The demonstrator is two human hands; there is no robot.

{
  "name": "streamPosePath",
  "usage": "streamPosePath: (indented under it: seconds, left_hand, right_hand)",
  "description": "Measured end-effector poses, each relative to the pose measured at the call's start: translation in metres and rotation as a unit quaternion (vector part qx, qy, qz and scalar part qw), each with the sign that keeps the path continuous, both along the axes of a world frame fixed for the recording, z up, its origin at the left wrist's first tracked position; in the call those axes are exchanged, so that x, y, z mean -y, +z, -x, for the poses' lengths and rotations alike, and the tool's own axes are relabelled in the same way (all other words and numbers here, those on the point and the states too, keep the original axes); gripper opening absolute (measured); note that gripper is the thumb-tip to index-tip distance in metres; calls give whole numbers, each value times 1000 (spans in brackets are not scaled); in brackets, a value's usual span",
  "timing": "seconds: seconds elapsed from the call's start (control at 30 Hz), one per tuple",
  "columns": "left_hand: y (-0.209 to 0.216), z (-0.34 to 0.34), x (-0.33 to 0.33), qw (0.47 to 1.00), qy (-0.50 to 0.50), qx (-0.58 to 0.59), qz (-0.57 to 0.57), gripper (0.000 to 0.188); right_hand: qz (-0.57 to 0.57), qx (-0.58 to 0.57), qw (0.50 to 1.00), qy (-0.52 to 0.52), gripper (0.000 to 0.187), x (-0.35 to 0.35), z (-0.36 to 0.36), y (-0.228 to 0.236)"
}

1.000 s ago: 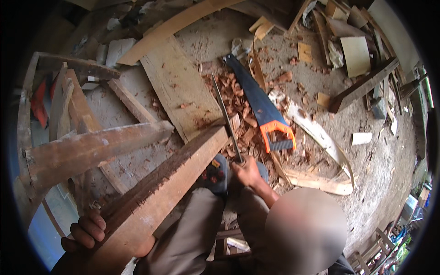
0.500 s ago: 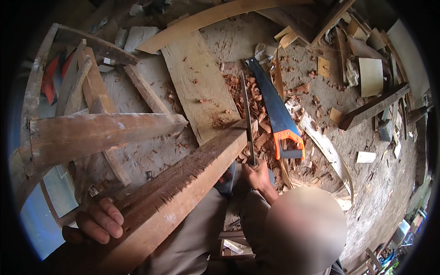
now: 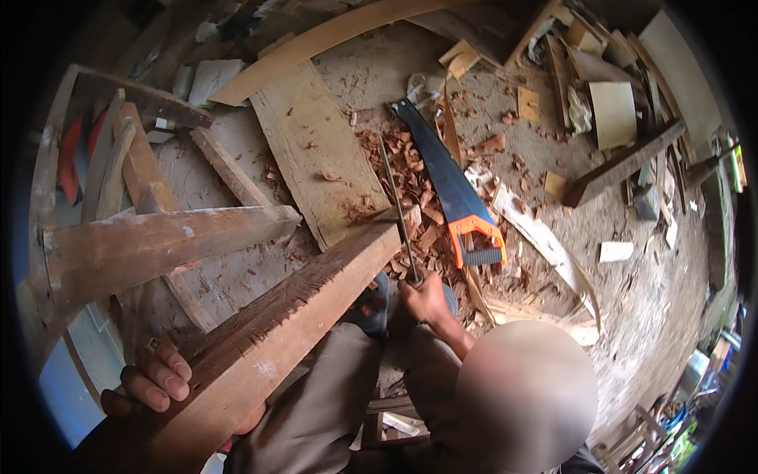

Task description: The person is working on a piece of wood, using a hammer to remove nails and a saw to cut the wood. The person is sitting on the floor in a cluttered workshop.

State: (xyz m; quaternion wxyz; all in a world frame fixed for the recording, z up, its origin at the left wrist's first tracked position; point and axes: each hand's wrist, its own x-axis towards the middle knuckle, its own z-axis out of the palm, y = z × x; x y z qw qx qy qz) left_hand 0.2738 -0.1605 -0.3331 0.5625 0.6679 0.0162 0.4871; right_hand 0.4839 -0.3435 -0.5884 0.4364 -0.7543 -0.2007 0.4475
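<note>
A thick brown wooden beam (image 3: 296,304) slants across my lap, its upper edge rough and splintered. Over its lower-left part curl the fingers of my left hand (image 3: 160,374), gripping it. My right hand (image 3: 429,299) is closed round the grip of a long narrow metal file (image 3: 395,193), near my feet. The file points away from me and crosses the beam's far end, its tip past the wood; the view does not settle whether they touch. Beyond my right hand lies a handsaw (image 3: 444,162) with a dark blade and an orange and black handle.
Reddish wood shavings (image 3: 387,158) cover the floor around the saw. A wide plank (image 3: 304,142) lies beyond the beam. At left stands a wooden frame (image 3: 158,245). Offcuts (image 3: 612,114) and a loose timber (image 3: 624,162) lie at right. A blurred round patch hides the lower right.
The whole view has shifted, so most things sit further left. The file looks narrower and has tilted slightly at the beam's end. Both hands keep their holds.
</note>
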Motion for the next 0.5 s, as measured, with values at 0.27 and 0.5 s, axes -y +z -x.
streamPosePath:
  seconds: [0.27,0.5]
  left_hand:
    - [-3,8,6,999,-2,10,36,94]
    - [7,8,4,999,8,8,33,98]
  right_hand:
    - [-80,21,996,14,19,-25,1,-25]
    - [-15,-337,939,61,20,-31,-23,-42]
